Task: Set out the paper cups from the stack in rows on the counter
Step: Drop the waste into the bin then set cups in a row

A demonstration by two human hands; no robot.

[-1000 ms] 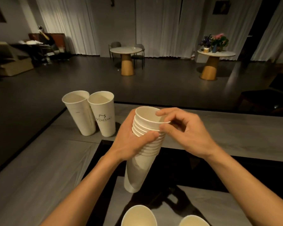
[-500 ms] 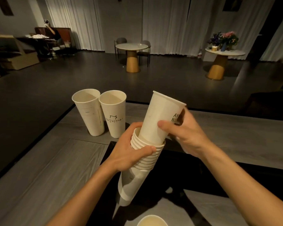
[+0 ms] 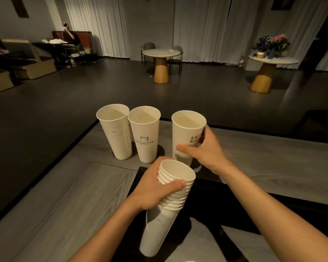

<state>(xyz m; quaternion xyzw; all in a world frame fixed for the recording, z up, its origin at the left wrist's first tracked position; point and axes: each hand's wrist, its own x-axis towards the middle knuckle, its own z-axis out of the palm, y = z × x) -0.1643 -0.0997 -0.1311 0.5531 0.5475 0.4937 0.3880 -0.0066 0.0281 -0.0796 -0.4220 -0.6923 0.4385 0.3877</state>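
Note:
My left hand (image 3: 155, 190) grips a tilted stack of white paper cups (image 3: 169, 203) near its rims, above the dark gap in the counter. My right hand (image 3: 206, 150) holds a single white cup (image 3: 186, 133) upright on or just above the grey counter (image 3: 64, 205), to the right of two standing cups. Those are a plain cup (image 3: 116, 133) at the left and a printed cup (image 3: 145, 133) touching it. The held cup's base is hidden behind the stack.
The counter's far edge (image 3: 273, 137) drops to a dark floor. Beyond it stand two round tables (image 3: 161, 53), one bearing flowers (image 3: 273, 44). A person sits at the far left (image 3: 70, 36). A black recess (image 3: 235, 201) lies under my arms.
My right hand pulled the top cup out of the stack and carried it forward and down beside the two standing cups. The stack in my left hand dropped lower.

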